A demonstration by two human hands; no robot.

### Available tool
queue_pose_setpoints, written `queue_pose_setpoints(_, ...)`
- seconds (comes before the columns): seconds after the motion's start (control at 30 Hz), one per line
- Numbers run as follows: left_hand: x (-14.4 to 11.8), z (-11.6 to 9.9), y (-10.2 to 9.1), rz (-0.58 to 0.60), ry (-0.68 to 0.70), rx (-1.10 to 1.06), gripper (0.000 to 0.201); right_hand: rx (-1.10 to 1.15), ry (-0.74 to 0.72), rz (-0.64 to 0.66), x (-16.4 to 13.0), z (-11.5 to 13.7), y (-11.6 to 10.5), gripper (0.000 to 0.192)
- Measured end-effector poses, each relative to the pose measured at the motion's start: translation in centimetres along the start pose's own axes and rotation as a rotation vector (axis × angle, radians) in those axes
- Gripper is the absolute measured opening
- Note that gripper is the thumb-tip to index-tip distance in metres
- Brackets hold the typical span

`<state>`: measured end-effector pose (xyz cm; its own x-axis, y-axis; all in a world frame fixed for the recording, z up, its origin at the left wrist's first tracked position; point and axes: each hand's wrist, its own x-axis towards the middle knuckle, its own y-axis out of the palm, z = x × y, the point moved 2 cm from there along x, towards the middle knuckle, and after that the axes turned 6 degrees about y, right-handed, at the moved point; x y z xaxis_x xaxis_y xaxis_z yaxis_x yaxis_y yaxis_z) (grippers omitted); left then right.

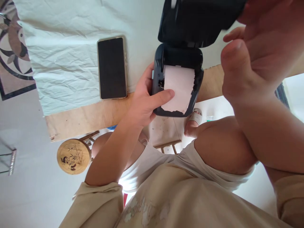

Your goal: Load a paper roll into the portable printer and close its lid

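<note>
My left hand [147, 98] holds a small dark portable printer [197, 98] over the table's near edge. Its thumb presses on a white paper roll [180, 85] in the printer's compartment; the roll's outer end is torn and ragged. The hinged lid [187, 25] is swung up and away from me. My right hand [258, 41] is raised at the upper right beside the lid, thumb apart from the fingers. Some fingers reach the lid's right edge, partly out of frame and blurred, and I cannot tell how firmly they touch it.
A smartphone [112, 68] with a dark screen lies left of the printer on a pale green cloth [66, 57]. The cloth covers a wooden table [78, 120]. Below stands a round wooden stool [74, 156] with a panda picture. My legs are under the table edge.
</note>
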<state>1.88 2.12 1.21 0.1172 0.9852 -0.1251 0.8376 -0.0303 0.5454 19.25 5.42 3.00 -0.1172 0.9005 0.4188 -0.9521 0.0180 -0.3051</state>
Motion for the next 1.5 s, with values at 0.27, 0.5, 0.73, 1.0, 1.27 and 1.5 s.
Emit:
queue_pose_setpoints(0.27, 0.3, 0.1, -0.6, 0.038, -0.013, 0.013, 0.025, -0.179, -0.324, 0.107, -0.1, 0.2, 0.5, 0.026)
queue_pose_setpoints(0.5, 0.2, 0.1, -0.5, 0.024, 0.002, -0.023, 0.024, -0.13, -0.184, 0.087, -0.5, -0.3, 0.8, 0.03)
queue_pose_setpoints(0.73, -0.3, -0.7, 0.7, -0.04, -0.013, -0.029, 0.021, 0.101, 0.099, 0.394, -1.4, 0.3, 2.3, 0.058)
queue_pose_setpoints(1.0, -0.2, -0.6, 0.9, -0.039, -0.021, -0.002, 0.012, 0.057, 0.118, 0.408, -1.6, -0.1, 2.4, 0.06)
queue_pose_setpoints(1.27, -0.2, -0.5, 0.8, -0.043, -0.035, -0.046, 0.012, 0.034, 0.07, 0.398, -1.7, -0.6, 2.1, 0.061)
queue_pose_setpoints(1.5, -0.2, -0.4, 0.4, -0.002, -0.036, -0.037, 0.014, 0.015, 0.051, 0.42, -1.8, -0.8, 2.1, 0.063)
